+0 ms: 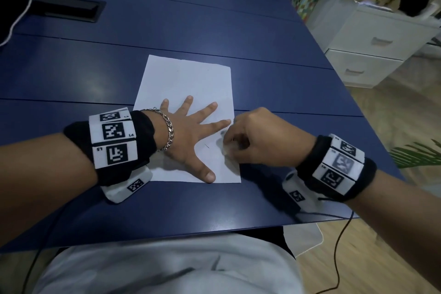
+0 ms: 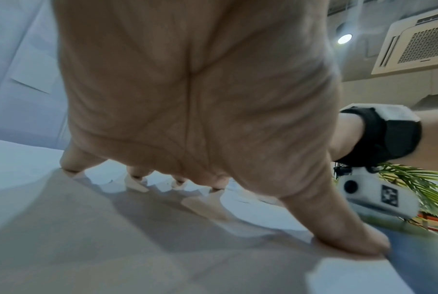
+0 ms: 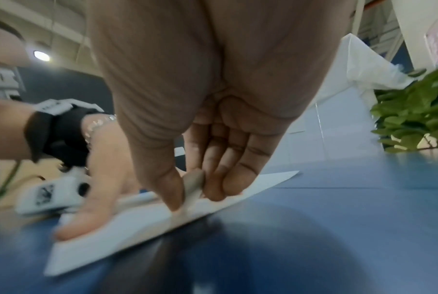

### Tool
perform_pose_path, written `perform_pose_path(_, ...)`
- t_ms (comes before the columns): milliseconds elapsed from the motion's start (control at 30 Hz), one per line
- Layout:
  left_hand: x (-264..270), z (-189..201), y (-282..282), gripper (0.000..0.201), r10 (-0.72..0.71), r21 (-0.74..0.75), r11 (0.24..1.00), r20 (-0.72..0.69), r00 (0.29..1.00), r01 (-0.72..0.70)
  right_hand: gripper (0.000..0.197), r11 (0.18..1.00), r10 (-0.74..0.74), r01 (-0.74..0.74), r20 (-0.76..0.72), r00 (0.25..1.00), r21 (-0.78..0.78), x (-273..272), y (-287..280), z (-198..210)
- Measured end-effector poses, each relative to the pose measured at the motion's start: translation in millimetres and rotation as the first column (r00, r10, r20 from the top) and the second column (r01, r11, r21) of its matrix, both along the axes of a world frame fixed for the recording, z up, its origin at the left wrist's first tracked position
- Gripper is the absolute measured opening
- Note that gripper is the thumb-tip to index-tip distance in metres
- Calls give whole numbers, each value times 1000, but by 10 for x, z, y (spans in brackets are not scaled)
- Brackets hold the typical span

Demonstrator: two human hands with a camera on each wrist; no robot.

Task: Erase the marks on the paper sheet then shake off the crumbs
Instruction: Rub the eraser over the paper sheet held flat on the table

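Observation:
A white paper sheet (image 1: 186, 81) lies on the blue table (image 1: 274, 74). My left hand (image 1: 188, 131) presses flat on its near half, fingers spread wide; the left wrist view shows the fingertips (image 2: 356, 244) down on the paper sheet (image 2: 87, 238). My right hand (image 1: 257, 138) pinches a pale eraser (image 3: 194, 186) between thumb and fingers and holds its tip on the paper sheet (image 3: 127, 228) near the right edge, blurred. A faint grey smudge (image 1: 223, 132) and a short pencil stroke (image 1: 207, 146) show between the hands.
The table's near edge (image 1: 214, 228) runs just behind my wrists. A black cable slot (image 1: 69, 9) is set in the table at far left. White drawers (image 1: 372, 52) and a green plant (image 1: 415, 153) stand to the right, off the table.

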State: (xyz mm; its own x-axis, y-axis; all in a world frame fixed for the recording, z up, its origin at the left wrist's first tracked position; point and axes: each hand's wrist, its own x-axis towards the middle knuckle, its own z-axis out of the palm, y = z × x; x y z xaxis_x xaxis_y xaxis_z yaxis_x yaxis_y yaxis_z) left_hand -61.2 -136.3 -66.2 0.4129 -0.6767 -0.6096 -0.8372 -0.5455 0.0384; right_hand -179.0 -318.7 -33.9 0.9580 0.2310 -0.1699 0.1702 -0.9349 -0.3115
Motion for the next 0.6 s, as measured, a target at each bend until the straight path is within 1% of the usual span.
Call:
perform_pose_path(67,6,6,-3,135,5,-1,1000,-7,1000,-5,14,998,63,-61,-115,991,19,-62,66,27)
perform_pose_path(100,8,7,4,135,13,2,1000,-11,1000,-13,17,998,58,-54,-146,988,28,-41,60,37)
perform_pose_path(133,6,13,-4,136,16,5,1000,-10,1000,-16,18,999,27,-24,-131,991,26,4,8,39)
perform_pose_path(200,0,26,-17,137,11,13,1000,3,1000,-11,17,998,-50,51,-24,998,24,83,-127,32)
perform_pose_path(267,-3,31,-17,136,13,12,1000,5,1000,-13,14,998,-63,63,36,997,24,86,-170,21)
perform_pose_path(300,2,34,-18,137,15,11,1000,4,1000,-15,13,999,-35,35,28,999,12,54,-142,21)
perform_pose_path(367,4,27,-11,137,22,13,1000,-3,1000,-22,14,997,70,-71,-35,997,-36,-28,-40,30)
perform_pose_path(400,8,22,-15,137,19,14,1000,-1,1000,-19,15,993,100,-104,-65,993,-61,-37,-17,38)
perform_pose_path(467,16,13,-24,138,7,17,1000,9,1000,-7,14,994,70,-75,-55,996,-86,33,-61,68)
perform_pose_path(533,17,11,-20,138,11,17,1000,7,1000,-11,11,998,2,-2,10,1000,-64,94,-119,82)
perform_pose_path(600,19,12,-17,139,11,19,1000,8,1000,-11,11,998,-20,23,48,999,-54,74,-113,54)
